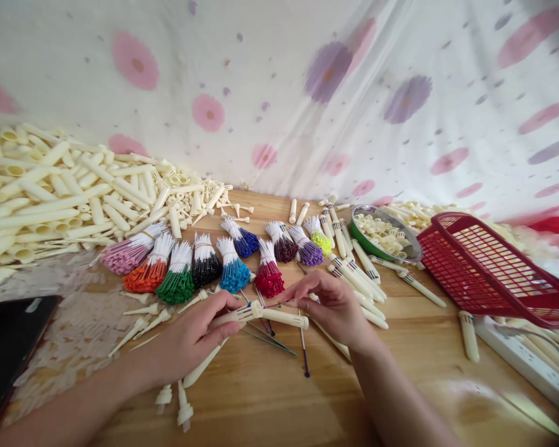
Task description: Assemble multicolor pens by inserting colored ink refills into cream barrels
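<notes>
My left hand (205, 332) is closed round a cream plastic pen part (245, 312) with slots near its end. My right hand (328, 304) pinches a thin reddish pen refill (274, 305), its tip at the slotted end. Below them a cream tube (286, 318) lies crosswise. Loose refills, one with a dark blue end (306, 357), lie on the wood under my hands. Just beyond stand bundles of white-stemmed refills, among them a red bundle (270, 276), a light blue bundle (233, 273) and a black bundle (206, 267).
A large heap of cream pen barrels (51, 198) fills the left back. At the left edge lies a black phone (12, 347). On the right are a green-sided bowl (382, 252) of small cream parts, a red plastic basket (498, 304) and a white power strip (531, 366). Assembled pens (354, 273) lie nearby.
</notes>
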`<state>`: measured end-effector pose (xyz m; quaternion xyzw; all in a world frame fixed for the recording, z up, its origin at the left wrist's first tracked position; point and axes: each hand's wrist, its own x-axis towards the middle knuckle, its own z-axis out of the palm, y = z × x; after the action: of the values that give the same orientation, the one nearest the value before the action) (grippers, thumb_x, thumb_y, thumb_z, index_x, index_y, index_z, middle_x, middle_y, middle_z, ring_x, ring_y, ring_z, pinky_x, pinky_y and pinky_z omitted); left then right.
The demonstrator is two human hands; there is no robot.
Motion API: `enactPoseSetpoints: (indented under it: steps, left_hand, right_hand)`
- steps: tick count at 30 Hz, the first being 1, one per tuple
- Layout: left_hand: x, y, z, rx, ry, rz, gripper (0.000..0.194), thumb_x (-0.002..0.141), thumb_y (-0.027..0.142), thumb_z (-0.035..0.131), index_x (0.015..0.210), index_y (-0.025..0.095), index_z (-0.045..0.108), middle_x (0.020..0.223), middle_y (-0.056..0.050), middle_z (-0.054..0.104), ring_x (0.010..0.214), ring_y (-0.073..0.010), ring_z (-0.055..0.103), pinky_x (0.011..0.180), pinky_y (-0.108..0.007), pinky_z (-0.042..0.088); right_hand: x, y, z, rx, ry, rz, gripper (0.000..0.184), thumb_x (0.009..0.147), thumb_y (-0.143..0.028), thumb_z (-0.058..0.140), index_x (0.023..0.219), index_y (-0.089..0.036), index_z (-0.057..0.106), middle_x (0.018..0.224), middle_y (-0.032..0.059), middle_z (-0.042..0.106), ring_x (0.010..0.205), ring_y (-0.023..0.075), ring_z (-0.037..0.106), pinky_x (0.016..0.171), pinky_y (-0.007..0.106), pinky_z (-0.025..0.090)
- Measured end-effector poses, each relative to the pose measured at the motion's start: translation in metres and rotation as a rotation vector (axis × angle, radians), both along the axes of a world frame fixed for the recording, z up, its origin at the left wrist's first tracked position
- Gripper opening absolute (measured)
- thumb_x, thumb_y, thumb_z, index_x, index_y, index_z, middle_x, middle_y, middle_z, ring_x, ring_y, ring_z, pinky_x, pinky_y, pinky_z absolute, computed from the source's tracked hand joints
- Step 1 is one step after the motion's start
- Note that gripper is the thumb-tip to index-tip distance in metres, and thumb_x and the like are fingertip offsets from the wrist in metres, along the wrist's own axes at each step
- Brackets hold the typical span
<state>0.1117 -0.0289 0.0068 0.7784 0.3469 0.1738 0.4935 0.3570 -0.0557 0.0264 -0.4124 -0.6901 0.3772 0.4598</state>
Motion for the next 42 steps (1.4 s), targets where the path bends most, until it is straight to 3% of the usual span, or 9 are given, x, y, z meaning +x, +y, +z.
enactPoseSetpoints:
  steps: [4,7,12,18,21,24,30,36,42]
  left_hand:
    - [0.000,0.000,-0.005,-0.016,-0.017,0.017,0.018,0.089,0.030,0.046,0.104,0.023,0.053,0.100,-0.003,0.062,0.093,-0.0204,0.059,0.081,-0.030,0.045]
    - [-0.002,0.000,-0.008,-0.023,-0.029,0.027,0.017,0.090,0.030,0.046,0.105,0.023,0.051,0.102,-0.003,0.061,0.096,-0.0203,0.058,0.084,-0.030,0.045]
    - [-0.005,0.003,-0.012,-0.005,-0.024,0.016,0.018,0.091,0.032,0.045,0.106,0.024,0.051,0.103,-0.002,0.060,0.097,-0.0210,0.057,0.085,-0.032,0.044]
    - [-0.006,0.005,-0.013,-0.029,-0.082,0.073,0.016,0.088,0.031,0.052,0.103,0.025,0.053,0.099,-0.001,0.058,0.097,-0.0205,0.055,0.085,-0.031,0.044]
    - [-0.005,0.006,-0.016,-0.089,-0.129,0.115,0.014,0.086,0.030,0.054,0.098,0.024,0.053,0.096,0.000,0.057,0.095,-0.0198,0.054,0.084,-0.031,0.044]
    - [-0.006,0.009,-0.020,-0.155,-0.151,0.129,0.015,0.085,0.033,0.056,0.097,0.024,0.052,0.093,0.000,0.057,0.093,-0.0197,0.054,0.081,-0.030,0.044]
    - [-0.005,0.011,-0.016,-0.263,-0.217,0.120,0.018,0.086,0.038,0.055,0.092,0.022,0.052,0.086,0.001,0.054,0.082,-0.0167,0.052,0.075,-0.029,0.044]
    - [-0.002,0.008,-0.012,-0.355,-0.253,0.054,0.021,0.089,0.041,0.051,0.091,0.020,0.054,0.079,0.003,0.051,0.068,-0.0125,0.048,0.064,-0.026,0.043]
    - [-0.002,0.007,-0.017,-0.376,-0.222,0.034,0.022,0.090,0.041,0.049,0.089,0.019,0.052,0.079,0.003,0.050,0.069,-0.0127,0.047,0.064,-0.027,0.042]
  right_hand:
    - [-0.019,-0.005,-0.007,-0.034,-0.072,0.031,0.009,0.083,-0.013,0.056,0.077,-0.019,0.056,0.084,0.0041,0.072,0.078,0.0154,0.068,0.067,0.028,0.055]
    - [-0.028,-0.006,-0.008,0.069,-0.118,-0.004,0.009,0.083,-0.011,0.056,0.079,-0.020,0.057,0.084,0.0038,0.072,0.078,0.0148,0.067,0.069,0.028,0.054]
    - [-0.018,-0.008,0.004,0.128,-0.240,-0.054,0.013,0.083,-0.021,0.063,0.095,-0.020,0.059,0.098,0.0054,0.068,0.088,0.0160,0.063,0.076,0.028,0.050]
    - [-0.009,-0.010,0.000,-0.224,-0.980,0.204,0.026,0.072,-0.032,0.074,0.090,-0.018,0.061,0.085,0.0030,0.066,0.078,0.0191,0.062,0.065,0.027,0.045]
    - [-0.021,-0.010,-0.010,-0.213,-1.213,0.240,0.035,0.073,-0.035,0.073,0.099,-0.016,0.059,0.099,0.0086,0.066,0.092,0.0254,0.061,0.071,0.031,0.045]
    - [-0.031,-0.011,-0.016,-0.121,-1.290,0.279,0.022,0.084,-0.024,0.061,0.103,-0.014,0.059,0.105,0.0109,0.064,0.096,0.0259,0.060,0.075,0.033,0.045]
    - [-0.014,-0.015,-0.009,-0.027,-1.193,0.194,0.014,0.086,-0.005,0.047,0.092,-0.014,0.057,0.088,0.0094,0.065,0.076,0.0211,0.062,0.062,0.029,0.042]
    - [0.013,-0.009,0.014,-0.019,-0.808,-0.065,0.010,0.090,-0.016,0.043,0.092,-0.019,0.052,0.078,0.0025,0.064,0.066,0.0156,0.059,0.057,0.025,0.041]
    - [0.009,-0.005,0.007,0.140,-0.605,-0.220,0.015,0.093,-0.027,0.046,0.102,-0.021,0.057,0.085,0.0030,0.066,0.075,0.0155,0.060,0.064,0.025,0.043]
